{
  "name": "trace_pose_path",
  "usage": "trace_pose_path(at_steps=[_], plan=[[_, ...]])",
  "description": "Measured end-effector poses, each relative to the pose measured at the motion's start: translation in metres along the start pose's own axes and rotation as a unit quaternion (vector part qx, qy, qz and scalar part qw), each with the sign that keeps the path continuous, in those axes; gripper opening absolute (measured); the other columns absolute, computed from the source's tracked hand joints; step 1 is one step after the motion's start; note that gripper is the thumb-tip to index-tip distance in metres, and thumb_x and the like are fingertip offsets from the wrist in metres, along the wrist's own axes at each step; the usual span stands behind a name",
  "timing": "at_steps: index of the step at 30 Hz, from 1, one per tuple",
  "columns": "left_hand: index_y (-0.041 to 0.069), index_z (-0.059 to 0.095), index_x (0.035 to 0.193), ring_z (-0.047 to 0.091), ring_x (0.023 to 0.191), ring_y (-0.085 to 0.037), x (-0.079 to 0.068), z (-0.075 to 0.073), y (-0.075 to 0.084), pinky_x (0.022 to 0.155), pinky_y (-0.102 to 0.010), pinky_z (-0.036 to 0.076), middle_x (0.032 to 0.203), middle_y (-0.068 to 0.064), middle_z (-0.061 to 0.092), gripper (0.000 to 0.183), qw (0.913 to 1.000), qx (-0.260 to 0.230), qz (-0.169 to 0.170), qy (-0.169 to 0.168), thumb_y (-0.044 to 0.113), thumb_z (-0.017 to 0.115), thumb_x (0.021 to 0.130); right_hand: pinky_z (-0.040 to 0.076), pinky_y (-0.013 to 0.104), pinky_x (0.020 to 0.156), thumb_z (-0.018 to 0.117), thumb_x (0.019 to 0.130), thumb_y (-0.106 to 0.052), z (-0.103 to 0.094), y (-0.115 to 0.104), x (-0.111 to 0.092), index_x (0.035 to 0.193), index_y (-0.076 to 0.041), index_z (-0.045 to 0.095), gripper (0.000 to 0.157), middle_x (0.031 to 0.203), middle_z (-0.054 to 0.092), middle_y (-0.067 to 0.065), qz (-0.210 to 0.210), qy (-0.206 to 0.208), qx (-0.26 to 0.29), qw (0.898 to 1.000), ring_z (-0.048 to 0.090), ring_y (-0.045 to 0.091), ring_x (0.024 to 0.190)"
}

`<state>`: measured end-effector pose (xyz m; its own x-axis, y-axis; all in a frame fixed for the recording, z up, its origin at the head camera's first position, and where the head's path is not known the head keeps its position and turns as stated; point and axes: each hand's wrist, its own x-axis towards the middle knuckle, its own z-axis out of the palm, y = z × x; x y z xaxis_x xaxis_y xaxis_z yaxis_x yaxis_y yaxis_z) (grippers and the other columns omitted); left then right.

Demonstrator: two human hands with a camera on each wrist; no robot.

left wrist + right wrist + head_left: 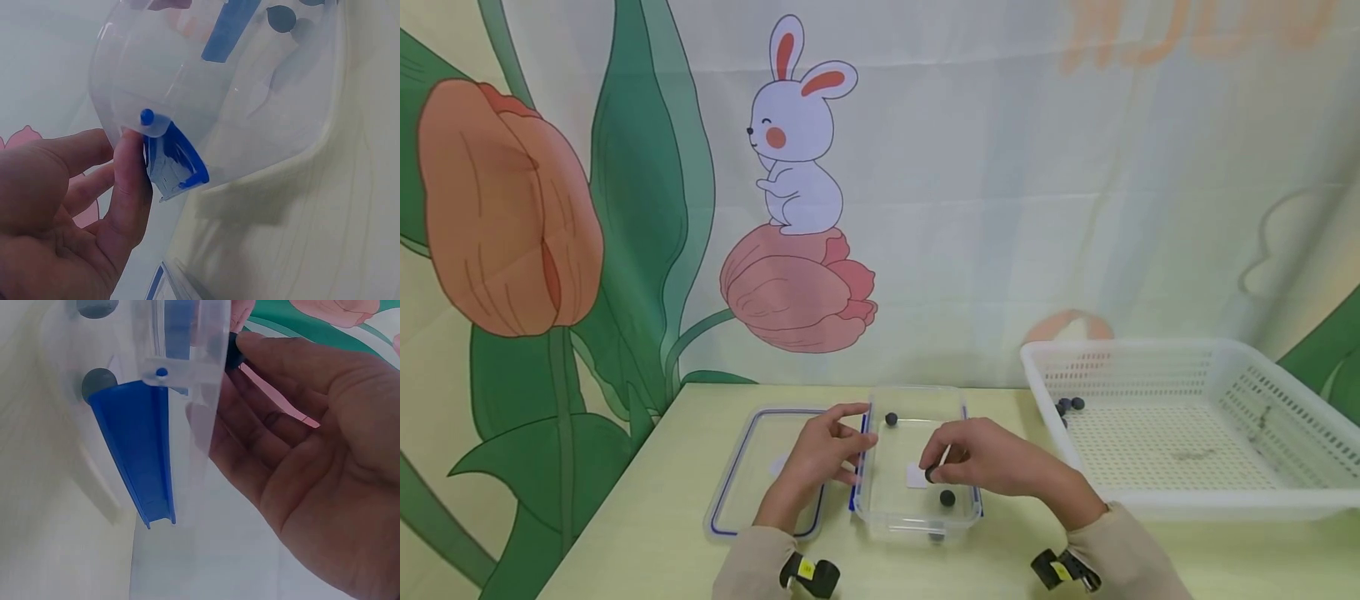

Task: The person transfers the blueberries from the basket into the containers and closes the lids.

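A clear plastic box (pixel 917 523) with blue side clips (pixel 175 159) stands on the table. Above its inside, my right hand (pixel 985 454) pinches a dark blueberry (pixel 931 473) between thumb and fingertips; the right wrist view has this blueberry (pixel 234 351) partly behind the box rim. Two more blueberries lie in the box, one blueberry (pixel 891 419) toward the back and another blueberry (pixel 947 498) near the front right. My left hand (pixel 820 450) touches the box's left rim by the clip, its fingers loosely extended.
Left of the box lies its clear lid (pixel 760 483) with a blue seal, partly under my left forearm. A large white slotted basket (pixel 1150 504) stands at the right, several blueberries (pixel 1065 404) in its left back corner. A printed cloth (pixel 947 208) hangs behind the table.
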<state>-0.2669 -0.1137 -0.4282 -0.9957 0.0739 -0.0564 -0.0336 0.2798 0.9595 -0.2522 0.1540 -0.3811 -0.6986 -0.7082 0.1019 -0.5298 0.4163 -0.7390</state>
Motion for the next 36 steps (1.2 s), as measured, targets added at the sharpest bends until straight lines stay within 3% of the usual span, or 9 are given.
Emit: trace_pose_path(at_steps=[11, 21, 27, 36], plan=[[0.015, 0.062, 0.148, 0.064, 0.078, -0.022, 0.0, 0.0, 0.0, 0.058, -0.032, 0.063, 0.096, -0.012, 0.064, 0.054, 1.0, -0.001, -0.004, 0.002, 0.015, 0.08, 0.098, 0.059, 0.028, 0.079, 0.076, 0.1, -0.012, 0.002, -0.003, 0.001, 0.106, -0.011, 0.076, 0.007, 0.101, 0.075, -0.003, 0.024, -0.015, -0.006, 1.0, 0.074, 0.018, 0.089], [0.013, 0.062, 0.148, 0.064, 0.077, -0.022, 0.0, 0.0, -0.001, 0.058, -0.032, 0.064, 0.097, -0.012, 0.064, 0.054, 1.0, -0.006, -0.001, -0.002, 0.014, 0.08, 0.097, 0.059, 0.031, 0.08, 0.074, 0.103, -0.022, -0.015, -0.022, -0.012, 0.111, -0.016, 0.076, 0.011, 0.108, 0.073, -0.006, 0.014, 0.019, -0.021, 0.999, 0.069, 0.012, 0.091], [0.013, 0.061, 0.148, 0.064, 0.077, -0.021, 0.0, 0.0, -0.003, 0.057, -0.032, 0.063, 0.096, -0.011, 0.064, 0.055, 0.9999, -0.013, 0.004, -0.008, 0.015, 0.081, 0.097, 0.06, 0.031, 0.082, 0.073, 0.103, -0.024, -0.033, -0.037, -0.026, 0.115, -0.016, 0.075, 0.014, 0.111, 0.072, -0.004, 0.022, 0.04, -0.007, 0.999, 0.072, 0.016, 0.095], [0.014, 0.062, 0.148, 0.064, 0.077, -0.022, 0.0, -0.001, -0.003, 0.058, -0.031, 0.063, 0.097, -0.011, 0.064, 0.054, 1.0, -0.007, 0.002, -0.003, 0.016, 0.08, 0.097, 0.06, 0.033, 0.082, 0.074, 0.103, -0.027, -0.079, -0.054, -0.044, 0.119, -0.018, 0.074, 0.018, 0.106, 0.075, -0.006, 0.04, 0.061, -0.07, 0.995, 0.072, 0.013, 0.094]])
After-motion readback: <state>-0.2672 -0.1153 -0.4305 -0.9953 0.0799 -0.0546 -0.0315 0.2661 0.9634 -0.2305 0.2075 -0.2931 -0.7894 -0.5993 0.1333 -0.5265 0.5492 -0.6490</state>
